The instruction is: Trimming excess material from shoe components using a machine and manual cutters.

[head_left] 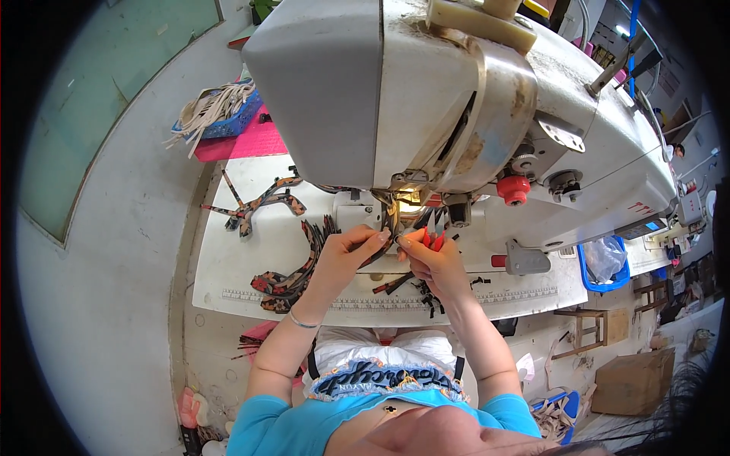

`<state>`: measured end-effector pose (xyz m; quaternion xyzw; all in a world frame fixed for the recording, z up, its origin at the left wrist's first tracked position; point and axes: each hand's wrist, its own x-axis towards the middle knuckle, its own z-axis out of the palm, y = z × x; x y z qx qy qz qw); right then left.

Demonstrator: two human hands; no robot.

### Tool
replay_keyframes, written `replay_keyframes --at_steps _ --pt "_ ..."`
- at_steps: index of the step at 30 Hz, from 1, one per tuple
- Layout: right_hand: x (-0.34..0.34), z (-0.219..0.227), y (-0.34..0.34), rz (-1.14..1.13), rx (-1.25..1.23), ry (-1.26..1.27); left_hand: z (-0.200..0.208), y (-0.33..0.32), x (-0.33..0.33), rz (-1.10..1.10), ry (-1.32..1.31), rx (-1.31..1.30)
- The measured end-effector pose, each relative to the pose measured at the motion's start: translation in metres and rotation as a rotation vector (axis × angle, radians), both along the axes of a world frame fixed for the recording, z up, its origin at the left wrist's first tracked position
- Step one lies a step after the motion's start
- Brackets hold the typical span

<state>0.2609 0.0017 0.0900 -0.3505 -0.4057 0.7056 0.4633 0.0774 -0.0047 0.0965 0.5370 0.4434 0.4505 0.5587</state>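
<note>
Under the lit needle area of a large white sewing machine (327, 99), a dark fabric strap (389, 216) hangs toward me. My left hand (353, 254) is closed in a pinch on its left side. Close beside it, my right hand (430, 262) pinches at the strap's near end with thumb and forefinger. Red-handled thread snips (433, 240) are tucked in that same hand, blades pointing away from me. The fingertips hide exactly where they meet the fabric. A bundle of dark flowered straps (285, 283) lies by my left forearm.
More flowered straps (258, 201) lie at the table's left. A ruler strip (365, 302) runs along the near edge, with small black scraps (427, 292) by my right wrist. A blue basket (220, 121) of pale strips stands far left, a blue bin (604, 266) at right.
</note>
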Motion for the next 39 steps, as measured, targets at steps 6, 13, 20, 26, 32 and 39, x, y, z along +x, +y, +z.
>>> replay_keyframes --at_steps 6,13,20,26,32,39 --pt "-0.001 0.002 -0.001 -0.020 0.016 -0.026 -0.006 -0.002 0.005 0.040 0.044 0.148" --pt "0.000 0.008 -0.002 -0.050 0.055 -0.116 -0.008 0.001 0.007 0.088 0.137 0.253" --pt "0.002 0.005 0.014 -0.198 0.132 -0.235 -0.002 0.025 0.002 0.049 0.199 0.241" --pt "0.013 -0.002 0.034 -0.522 0.312 -0.123 0.001 0.032 -0.007 -0.093 0.224 0.240" --pt "0.008 0.037 0.022 -0.607 0.363 -0.122 -0.001 0.034 -0.001 -0.020 0.262 0.361" --pt "0.007 0.040 0.021 -0.627 0.343 -0.137 0.003 0.025 0.010 0.083 0.386 0.401"
